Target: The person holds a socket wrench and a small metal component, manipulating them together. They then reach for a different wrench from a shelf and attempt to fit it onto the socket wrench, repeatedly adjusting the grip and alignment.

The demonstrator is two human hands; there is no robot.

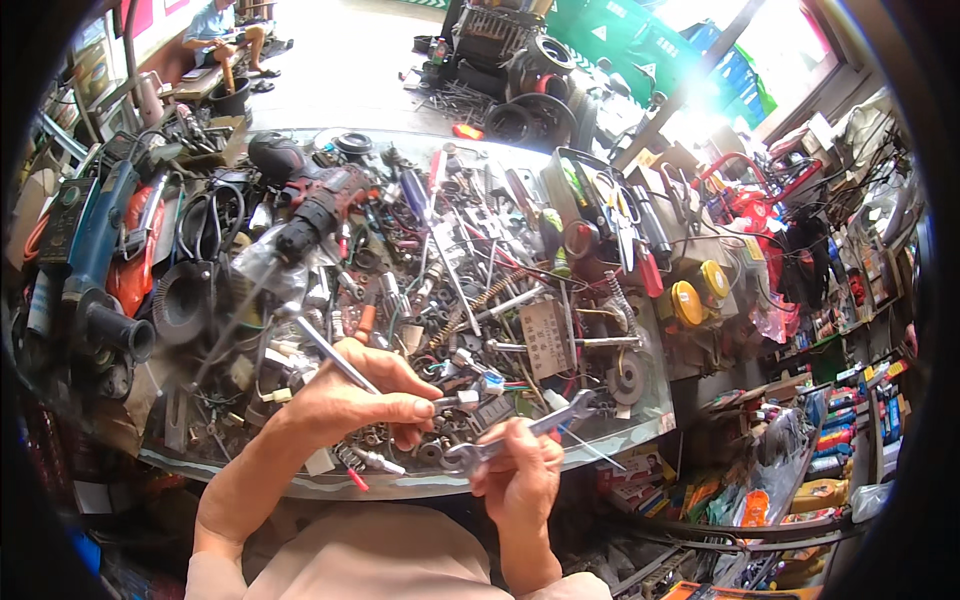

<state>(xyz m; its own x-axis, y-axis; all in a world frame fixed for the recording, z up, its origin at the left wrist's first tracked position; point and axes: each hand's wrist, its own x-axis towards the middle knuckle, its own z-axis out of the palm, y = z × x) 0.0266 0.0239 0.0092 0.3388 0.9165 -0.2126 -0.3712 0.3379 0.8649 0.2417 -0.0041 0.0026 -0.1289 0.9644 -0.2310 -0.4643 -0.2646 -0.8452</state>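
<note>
My left hand [355,400] is closed over the near part of the bench, thumb and fingers pinched together. A slim metal rod [335,352] with a thicker upper end runs down into its grip. From the fingertips a short dark piece with a pale end [467,398] sticks out to the right; whether it joins the rod is hidden by the fingers. My right hand [520,470] grips an open-end wrench [540,425] around its middle, its jaws showing at both ends. The wrench's left end lies just below and right of the left fingertips, apart from them.
A glass-topped bench [640,430] is heaped with small metal parts, springs and screwdrivers. A cordless drill [325,205] lies at the back left, and a blue power tool [100,230] at the far left. Right stands a tool box [570,175] with scissors. A person [215,40] sits in the background.
</note>
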